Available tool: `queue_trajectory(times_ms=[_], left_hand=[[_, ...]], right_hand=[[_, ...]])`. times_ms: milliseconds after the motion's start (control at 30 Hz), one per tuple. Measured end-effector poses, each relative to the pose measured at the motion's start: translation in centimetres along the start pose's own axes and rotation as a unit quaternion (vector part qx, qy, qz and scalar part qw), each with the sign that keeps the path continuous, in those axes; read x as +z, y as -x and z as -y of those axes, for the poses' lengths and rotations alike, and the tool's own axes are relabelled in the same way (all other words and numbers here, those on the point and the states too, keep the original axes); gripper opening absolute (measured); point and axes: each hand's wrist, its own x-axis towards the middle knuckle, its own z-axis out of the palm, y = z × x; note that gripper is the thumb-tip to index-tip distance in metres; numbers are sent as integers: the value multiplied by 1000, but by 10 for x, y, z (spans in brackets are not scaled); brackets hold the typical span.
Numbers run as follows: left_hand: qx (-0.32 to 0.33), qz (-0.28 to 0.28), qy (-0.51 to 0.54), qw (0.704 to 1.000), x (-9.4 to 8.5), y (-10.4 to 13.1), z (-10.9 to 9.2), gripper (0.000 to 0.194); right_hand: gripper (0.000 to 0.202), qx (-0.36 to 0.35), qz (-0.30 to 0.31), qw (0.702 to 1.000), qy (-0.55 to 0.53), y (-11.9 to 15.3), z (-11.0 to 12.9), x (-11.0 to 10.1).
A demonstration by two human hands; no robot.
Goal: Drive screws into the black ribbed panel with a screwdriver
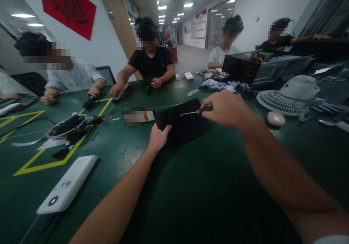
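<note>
A flat black panel-like piece [188, 127] with raised ribs is tilted above the green table, in front of me. My left hand [159, 136] grips its left edge, thumb on the face and the other fingers mostly hidden behind. In my right hand [225, 107] is a screwdriver [200, 110] with a black and yellow handle, its fingers wrapped round the grip. The screwdriver's shaft points left across the panel, and the tip is at a small pale spot near the panel's middle. Whether the tip touches a screw is too small to tell.
A white rectangular device [69, 182] lies at the left front. Cables and black parts [69, 127] sit by yellow tape. Behind the panel is a partly blurred box [139, 115]. A white fan [290, 93] and a mouse [276, 118] stand right. Several people sit around the table [207, 189].
</note>
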Motion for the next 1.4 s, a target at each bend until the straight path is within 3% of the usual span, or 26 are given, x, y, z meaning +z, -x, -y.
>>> queue_trajectory(times_ms=[400,633,1400], left_hand=[[4,-1,-10,1000,0,-1,1,34],[9,-1,4,1000,-1,-2,5,38],[16,1,-15,1000,-1,-3,4,39]], right_hand=[[30,-8,27,1000,-1,1,4,2],[29,-14,6,1000,-13,0,-5,1],[36,-4,103,995,-8,-6,-4,5]])
